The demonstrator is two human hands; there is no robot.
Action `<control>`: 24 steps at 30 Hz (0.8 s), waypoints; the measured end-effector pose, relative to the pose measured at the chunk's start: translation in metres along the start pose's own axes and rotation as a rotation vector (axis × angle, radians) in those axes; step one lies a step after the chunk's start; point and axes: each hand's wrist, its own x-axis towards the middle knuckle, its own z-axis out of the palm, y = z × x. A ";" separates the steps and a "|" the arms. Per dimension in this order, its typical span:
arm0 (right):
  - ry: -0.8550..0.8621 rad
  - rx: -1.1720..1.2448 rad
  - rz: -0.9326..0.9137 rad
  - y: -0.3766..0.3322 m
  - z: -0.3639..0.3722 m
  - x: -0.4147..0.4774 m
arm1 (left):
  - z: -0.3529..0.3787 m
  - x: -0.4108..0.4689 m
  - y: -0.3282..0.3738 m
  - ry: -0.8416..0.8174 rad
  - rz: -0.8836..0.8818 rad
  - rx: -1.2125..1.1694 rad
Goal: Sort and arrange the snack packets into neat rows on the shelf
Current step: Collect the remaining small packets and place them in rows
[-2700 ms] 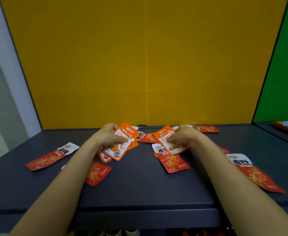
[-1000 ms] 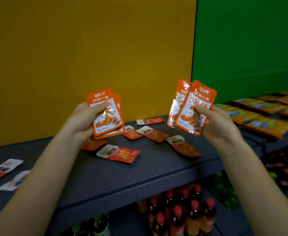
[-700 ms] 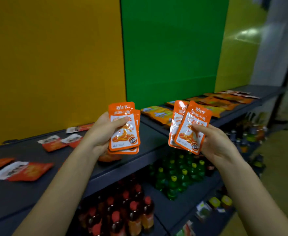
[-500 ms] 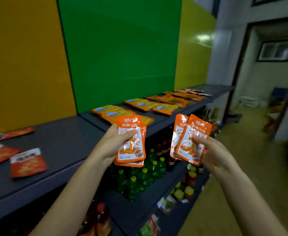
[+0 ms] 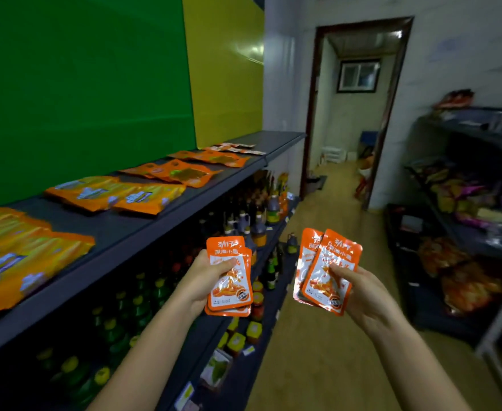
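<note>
Left hand (image 5: pixel 202 283) gripping two orange packets (image 5: pixel 230 289), right hand (image 5: pixel 359 295) gripping two matching packets (image 5: pixel 326 271), both hovering apart beside the shelf (image 5: pixel 119 229).

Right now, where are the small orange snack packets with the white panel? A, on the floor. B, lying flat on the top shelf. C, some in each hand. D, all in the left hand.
C: the left hand grips one stack of orange packets and the right hand grips a second stack, both held in the air.
</note>
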 end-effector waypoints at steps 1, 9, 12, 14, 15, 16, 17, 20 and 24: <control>0.016 -0.001 0.002 -0.002 -0.005 0.013 | 0.010 0.017 -0.001 -0.021 -0.005 -0.002; 0.132 -0.008 -0.031 -0.041 -0.020 0.140 | 0.067 0.171 0.024 -0.108 0.002 0.031; 0.162 0.007 -0.061 -0.060 -0.030 0.181 | 0.090 0.219 0.039 -0.141 0.024 0.037; 0.178 0.018 -0.059 -0.068 -0.037 0.205 | 0.105 0.245 0.044 -0.143 0.014 0.031; 0.176 0.024 -0.055 -0.071 -0.040 0.217 | 0.112 0.257 0.044 -0.142 0.008 0.030; 0.178 0.027 -0.050 -0.072 -0.044 0.228 | 0.119 0.270 0.044 -0.142 0.002 0.031; 0.179 0.025 -0.043 -0.074 -0.048 0.240 | 0.126 0.282 0.043 -0.140 -0.008 0.032; 0.188 0.011 -0.013 -0.078 -0.061 0.276 | 0.149 0.318 0.037 -0.132 -0.037 0.031; 0.175 0.003 0.027 -0.094 -0.078 0.332 | 0.177 0.371 0.037 -0.099 -0.060 0.034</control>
